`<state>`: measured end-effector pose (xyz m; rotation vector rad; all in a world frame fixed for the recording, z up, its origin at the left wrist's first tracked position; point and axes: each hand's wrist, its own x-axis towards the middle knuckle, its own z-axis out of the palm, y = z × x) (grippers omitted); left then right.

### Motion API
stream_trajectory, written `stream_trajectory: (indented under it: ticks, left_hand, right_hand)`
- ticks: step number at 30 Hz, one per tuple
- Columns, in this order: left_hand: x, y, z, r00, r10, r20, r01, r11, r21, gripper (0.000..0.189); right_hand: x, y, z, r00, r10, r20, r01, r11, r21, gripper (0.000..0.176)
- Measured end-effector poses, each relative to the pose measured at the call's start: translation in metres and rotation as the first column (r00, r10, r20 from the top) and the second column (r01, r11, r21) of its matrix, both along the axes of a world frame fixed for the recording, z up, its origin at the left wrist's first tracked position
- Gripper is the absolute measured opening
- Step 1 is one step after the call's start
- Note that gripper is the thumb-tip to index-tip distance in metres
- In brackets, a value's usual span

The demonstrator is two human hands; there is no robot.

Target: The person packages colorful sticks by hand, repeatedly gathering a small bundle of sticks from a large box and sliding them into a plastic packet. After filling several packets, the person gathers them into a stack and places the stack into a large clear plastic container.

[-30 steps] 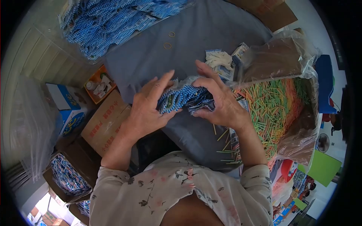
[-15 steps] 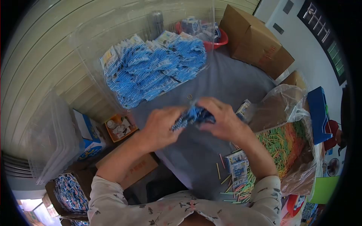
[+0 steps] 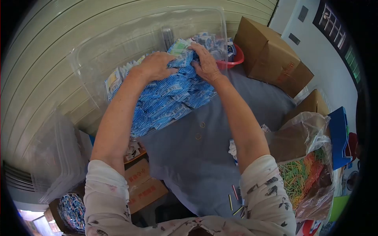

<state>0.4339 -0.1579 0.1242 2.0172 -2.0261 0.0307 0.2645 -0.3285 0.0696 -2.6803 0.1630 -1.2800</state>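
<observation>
A clear plastic bin [image 3: 87,87] holds a large heap of small blue-and-white patterned packets [image 3: 167,100]. Both my hands are inside it, at the upper part of the heap. My left hand [image 3: 154,66] is closed against the left side of a bunch of packets [image 3: 180,49], thumb below the fingers. On the right side of the same bunch, my right hand [image 3: 206,66] curls its fingers over the top edge. The packets hide some fingertips. Two thin rubber bands, one farther back [image 3: 202,124] and one nearer [image 3: 198,136], lie on the grey cloth [image 3: 177,157].
Behind the bin's right end stands a red basin [image 3: 238,57] with packets, beside a cardboard box [image 3: 271,55]. At right, a plastic-lined box holds many coloured sticks [image 3: 293,177]. A few loose sticks [image 3: 230,202] lie near my right sleeve. Clear lids [image 3: 55,153] stand at left.
Both hands have moved forward from above the cloth into the bin, carrying the packets onto the heap. My head view has shifted, and a second rubber band now shows on the cloth.
</observation>
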Motion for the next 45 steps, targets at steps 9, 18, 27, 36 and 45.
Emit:
stream_trajectory:
  ticks: [9, 18, 27, 36, 45]
  left_hand:
    - [-0.024, -0.001, 0.033, 0.996, 0.035, -0.087, -0.038, 0.999, -0.039, 0.077]
    - [-0.017, -0.097, 0.040, 0.938, -0.059, -0.341, 0.058, 0.998, -0.014, 0.058]
    - [0.012, -0.099, 0.016, 0.897, 0.089, -0.433, -0.021, 0.987, 0.159, 0.060]
    - [-0.017, -0.072, 0.034, 0.995, 0.083, -0.058, -0.095, 0.964, -0.250, 0.049]
    - [-0.018, -0.039, 0.018, 0.997, -0.029, -0.076, 0.021, 0.994, -0.107, 0.049]
  right_hand:
    - [-0.037, 0.009, 0.022, 1.000, 0.028, 0.009, -0.029, 0.981, 0.193, 0.063]
    - [-0.009, -0.018, 0.028, 0.999, 0.029, -0.020, -0.018, 0.910, 0.415, 0.057]
    - [-0.016, -0.034, 0.031, 0.974, 0.041, -0.223, 0.080, 0.858, 0.508, 0.065]
    - [-0.043, 0.007, 0.011, 0.992, -0.128, -0.010, 0.129, 0.989, 0.073, 0.043]
    - [-0.038, -0.001, 0.022, 0.849, -0.528, 0.013, 0.524, 0.838, -0.155, 0.031]
